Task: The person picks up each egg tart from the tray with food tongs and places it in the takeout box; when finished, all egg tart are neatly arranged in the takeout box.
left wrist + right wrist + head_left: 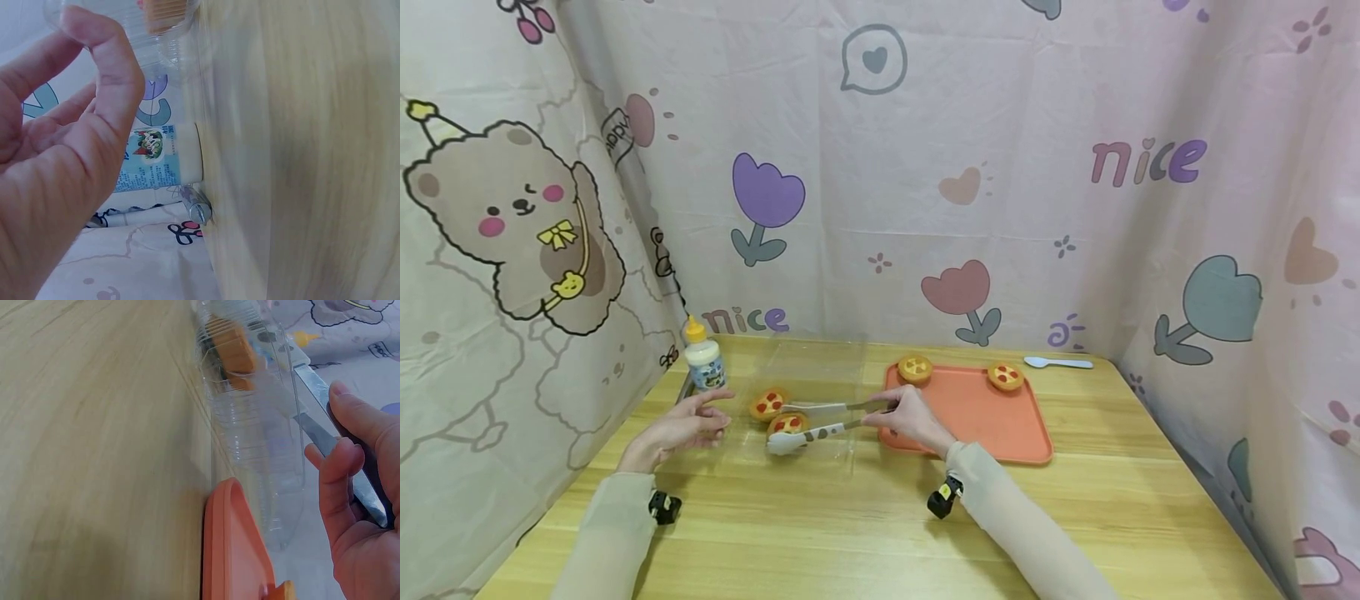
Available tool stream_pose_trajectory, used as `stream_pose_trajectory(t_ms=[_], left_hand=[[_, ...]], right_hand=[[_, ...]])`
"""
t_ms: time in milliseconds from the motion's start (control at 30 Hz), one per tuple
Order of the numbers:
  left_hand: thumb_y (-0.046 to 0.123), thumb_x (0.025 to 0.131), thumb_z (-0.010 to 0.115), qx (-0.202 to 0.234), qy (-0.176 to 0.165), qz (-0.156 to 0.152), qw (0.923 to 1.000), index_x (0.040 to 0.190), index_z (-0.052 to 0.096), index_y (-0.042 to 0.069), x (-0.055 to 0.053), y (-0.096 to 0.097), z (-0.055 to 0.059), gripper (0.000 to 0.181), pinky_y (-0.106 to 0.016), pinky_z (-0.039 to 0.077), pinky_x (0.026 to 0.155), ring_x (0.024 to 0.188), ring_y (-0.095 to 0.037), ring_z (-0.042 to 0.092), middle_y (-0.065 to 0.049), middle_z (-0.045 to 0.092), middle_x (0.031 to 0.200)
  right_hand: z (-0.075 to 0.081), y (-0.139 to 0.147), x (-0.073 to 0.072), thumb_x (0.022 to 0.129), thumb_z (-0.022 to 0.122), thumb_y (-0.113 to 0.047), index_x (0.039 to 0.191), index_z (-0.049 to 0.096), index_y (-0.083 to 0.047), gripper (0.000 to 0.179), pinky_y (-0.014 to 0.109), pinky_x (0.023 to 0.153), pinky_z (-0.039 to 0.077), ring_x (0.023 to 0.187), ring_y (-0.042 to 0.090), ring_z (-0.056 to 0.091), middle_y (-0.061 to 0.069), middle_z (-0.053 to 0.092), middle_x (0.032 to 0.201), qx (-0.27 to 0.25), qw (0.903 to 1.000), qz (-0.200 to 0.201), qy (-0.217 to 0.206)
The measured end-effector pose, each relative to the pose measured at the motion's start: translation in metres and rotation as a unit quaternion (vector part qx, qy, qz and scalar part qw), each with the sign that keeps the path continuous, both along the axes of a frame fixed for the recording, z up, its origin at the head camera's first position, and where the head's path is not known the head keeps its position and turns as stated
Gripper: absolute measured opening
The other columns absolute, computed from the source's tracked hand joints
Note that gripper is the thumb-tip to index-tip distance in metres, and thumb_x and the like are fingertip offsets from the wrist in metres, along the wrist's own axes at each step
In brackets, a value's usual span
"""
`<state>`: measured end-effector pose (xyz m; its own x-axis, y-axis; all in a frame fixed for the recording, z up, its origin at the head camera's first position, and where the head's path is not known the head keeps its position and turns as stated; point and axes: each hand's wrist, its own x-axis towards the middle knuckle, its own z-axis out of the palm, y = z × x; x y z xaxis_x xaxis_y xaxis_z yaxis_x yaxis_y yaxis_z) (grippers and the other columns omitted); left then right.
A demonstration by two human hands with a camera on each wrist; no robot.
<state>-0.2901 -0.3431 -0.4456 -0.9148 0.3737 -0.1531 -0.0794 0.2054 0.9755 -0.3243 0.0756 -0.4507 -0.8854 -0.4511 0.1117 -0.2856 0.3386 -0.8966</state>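
My right hand (916,419) grips a pair of metal tongs (827,432) with pale, dark-spotted ends. The tongs reach left into a clear plastic box (838,375), arms spread. Two small toy pizzas (768,404) lie at the box's left side, and the nearer tong tip overlaps the front one in the head view. In the right wrist view the thumb and fingers (345,469) hold the metal arms from either side. My left hand (688,425) is by the box's left edge, its fingers loosely bent; in the left wrist view a fingertip overlaps the box's corner.
A coral tray (977,417) on the right bears two more small pizzas (1005,377) along its far edge. Behind it lies a pale spoon (1058,362). A yellow-capped white bottle (705,362) stands behind my left hand. Printed curtains enclose the wooden table (820,533).
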Motion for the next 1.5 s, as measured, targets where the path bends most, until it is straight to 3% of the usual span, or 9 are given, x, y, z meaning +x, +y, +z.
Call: stream_pose_trajectory(t_ms=[100,267,533,767,1000,1133,1233,1333,1500], left_hand=[[0.008,0.099,0.056,0.0,-0.002,0.002,1.0,0.153,0.01,-0.001,-0.001,0.0,0.0,0.073,-0.033,0.056,0.072,0.078,-0.014,0.057,-0.008,0.055,0.096],[0.009,0.098,0.057,0.0,-0.007,0.007,1.0,0.154,0.01,0.0,0.0,-0.001,-0.001,0.073,-0.033,0.056,0.071,0.078,-0.016,0.058,-0.009,0.056,0.097],[0.008,0.098,0.057,0.004,-0.003,0.004,1.0,0.153,0.01,-0.001,0.0,0.0,0.0,0.073,-0.032,0.056,0.07,0.077,-0.015,0.058,-0.008,0.056,0.096],[0.009,0.099,0.057,0.009,0.001,-0.003,1.0,0.153,0.011,-0.001,0.001,0.0,0.001,0.072,-0.032,0.055,0.07,0.077,-0.014,0.057,-0.008,0.056,0.096],[0.009,0.098,0.057,0.003,-0.003,-0.002,1.0,0.152,0.015,0.003,-0.001,0.0,-0.001,0.068,-0.032,0.056,0.072,0.078,-0.014,0.057,-0.007,0.056,0.097],[0.009,0.098,0.057,-0.001,-0.003,0.001,1.0,0.153,0.016,0.003,-0.002,-0.001,-0.002,0.068,-0.033,0.056,0.072,0.078,-0.015,0.058,-0.008,0.057,0.098],[0.01,0.099,0.057,-0.002,-0.002,0.002,1.0,0.153,0.012,0.0,-0.002,-0.001,-0.002,0.071,-0.033,0.056,0.072,0.079,-0.016,0.059,-0.01,0.057,0.098],[0.01,0.099,0.057,-0.002,-0.001,0.003,1.0,0.154,0.01,-0.001,-0.001,-0.001,-0.002,0.072,-0.033,0.056,0.071,0.078,-0.016,0.058,-0.01,0.057,0.098],[0.009,0.099,0.056,-0.004,0.0,0.005,1.0,0.153,0.011,-0.001,-0.001,0.0,-0.002,0.072,-0.033,0.056,0.071,0.077,-0.015,0.057,-0.009,0.056,0.097]], right_hand=[[0.001,0.001,0.0,0.08,0.082,-0.031,0.118,0.073,-0.014,0.043,0.023,0.045,0.039,0.044,0.009,0.045,0.026,0.071,0.083,-0.006,0.9999,0.0,-0.009],[0.003,0.005,-0.002,0.079,0.082,-0.034,0.117,0.073,-0.017,0.042,0.024,0.044,0.044,0.044,0.012,0.048,0.021,0.073,0.085,0.005,1.0,-0.002,0.0],[0.011,0.016,-0.006,0.078,0.082,-0.038,0.116,0.073,-0.02,0.044,0.039,0.044,0.046,0.048,0.036,0.047,0.022,0.073,0.087,0.013,0.9999,0.004,-0.003],[0.021,0.024,-0.01,0.079,0.082,-0.038,0.116,0.074,-0.021,0.042,0.036,0.043,0.044,0.045,0.029,0.044,0.023,0.072,0.086,0.041,0.999,0.013,0.012],[0.022,0.023,-0.008,0.08,0.081,-0.036,0.115,0.074,-0.02,0.039,0.037,0.043,0.046,0.06,0.053,0.048,0.019,0.074,0.087,0.053,0.9982,0.019,0.019],[0.018,0.019,-0.008,0.079,0.082,-0.037,0.114,0.074,-0.022,0.039,0.029,0.044,0.045,0.061,0.054,0.051,0.024,0.072,0.082,0.05,0.9984,0.021,0.018],[0.013,0.016,-0.008,0.079,0.082,-0.036,0.114,0.074,-0.021,0.038,0.029,0.045,0.045,0.062,0.055,0.052,0.02,0.073,0.082,0.041,0.9988,0.019,0.017],[0.009,0.015,-0.008,0.08,0.082,-0.034,0.115,0.074,-0.018,0.039,0.032,0.046,0.047,0.061,0.054,0.052,0.014,0.075,0.084,0.032,0.9992,0.017,0.015],[0.006,0.015,-0.009,0.08,0.082,-0.034,0.116,0.073,-0.015,0.042,0.039,0.047,0.05,0.058,0.049,0.051,0.018,0.074,0.086,0.025,0.9995,0.018,0.009]])
